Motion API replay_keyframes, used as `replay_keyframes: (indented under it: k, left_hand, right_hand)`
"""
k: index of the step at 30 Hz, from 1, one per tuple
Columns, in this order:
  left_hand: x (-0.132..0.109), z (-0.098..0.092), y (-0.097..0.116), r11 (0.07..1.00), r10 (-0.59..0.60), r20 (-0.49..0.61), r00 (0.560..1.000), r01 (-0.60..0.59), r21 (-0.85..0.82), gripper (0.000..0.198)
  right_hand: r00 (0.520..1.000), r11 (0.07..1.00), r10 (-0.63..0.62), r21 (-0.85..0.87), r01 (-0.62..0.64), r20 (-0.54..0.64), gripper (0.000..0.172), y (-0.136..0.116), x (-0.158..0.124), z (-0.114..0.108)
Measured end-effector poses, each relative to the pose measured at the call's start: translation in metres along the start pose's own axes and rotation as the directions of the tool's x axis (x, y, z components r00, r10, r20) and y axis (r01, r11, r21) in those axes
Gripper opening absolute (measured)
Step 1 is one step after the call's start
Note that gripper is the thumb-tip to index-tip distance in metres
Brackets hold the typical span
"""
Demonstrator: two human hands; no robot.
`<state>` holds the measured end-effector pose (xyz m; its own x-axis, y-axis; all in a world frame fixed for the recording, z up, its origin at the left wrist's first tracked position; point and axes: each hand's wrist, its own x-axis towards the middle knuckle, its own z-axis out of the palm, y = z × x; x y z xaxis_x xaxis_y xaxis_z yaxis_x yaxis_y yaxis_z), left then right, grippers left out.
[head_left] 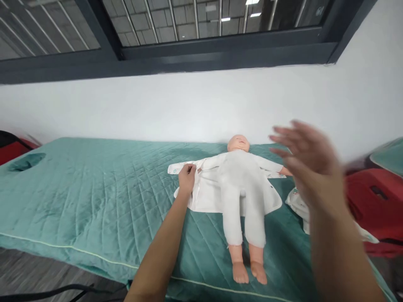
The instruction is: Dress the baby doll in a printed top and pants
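A baby doll (pixel 241 172) with a white cloth body lies face up, its bare feet toward me. Spread open beneath it is a white baby shirt (pixel 206 195), with printed sleeves out to both sides. My left hand (pixel 187 176) is closed on the shirt's left-side sleeve, close to the end of the doll's arm; the fingers partly hide the cloth there. Raised above the bed on the right, my right hand (pixel 304 153) is blurred, its fingers spread and holding nothing. Behind it, in this view, is the doll's other hand (pixel 285 171).
The doll rests on a green quilted bed cover (pixel 103 188) with a face hole at the far left. A folded printed cloth (pixel 297 203) lies on the right, partly behind my forearm. Beyond it is a red bag or chair (pixel 374 205). A white wall (pixel 141 109) borders the bed.
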<state>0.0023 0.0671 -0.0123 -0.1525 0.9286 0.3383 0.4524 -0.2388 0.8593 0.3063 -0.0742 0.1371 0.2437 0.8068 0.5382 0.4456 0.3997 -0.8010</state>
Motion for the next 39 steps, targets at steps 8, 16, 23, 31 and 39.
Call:
replay_keyframes:
  k: [8, 16, 23, 31, 39]
  left_hand:
    - [-0.010, -0.007, 0.007, 0.944, 0.037, -0.059, 0.998, -0.016, 0.331, 0.022]
    - [-0.027, -0.013, 0.033, 0.744, -0.182, 0.185, 0.966, 0.013, 0.668, 0.035]
    - [-0.029, 0.012, 0.044, 0.950, 0.185, 0.250, 0.950, -0.238, 0.201, 0.010]
    - [-0.003, 0.022, 0.086, 0.976, 0.180, 0.238, 0.954, -0.203, 0.080, 0.009]
    - [-0.014, 0.022, 0.121, 0.924, 0.246, 0.341, 0.907, -0.326, 0.202, 0.018]
  right_hand:
    - [0.899, 0.717, 0.414, -0.555, -0.421, -0.147, 0.065, 0.102, -0.024, 0.032]
    - [0.825, 0.820, 0.558, -0.093, -0.565, -0.092, 0.079, 0.106, -0.027, 0.044]
    - [0.847, 0.847, 0.531, -0.021, -0.532, -0.032, 0.079, 0.106, -0.030, 0.056]
    - [0.877, 0.910, 0.402, -0.009, -0.414, 0.262, 0.083, 0.094, -0.039, 0.073]
    - [0.863, 0.930, 0.353, -0.038, -0.365, 0.362, 0.090, 0.097, -0.049, 0.087]
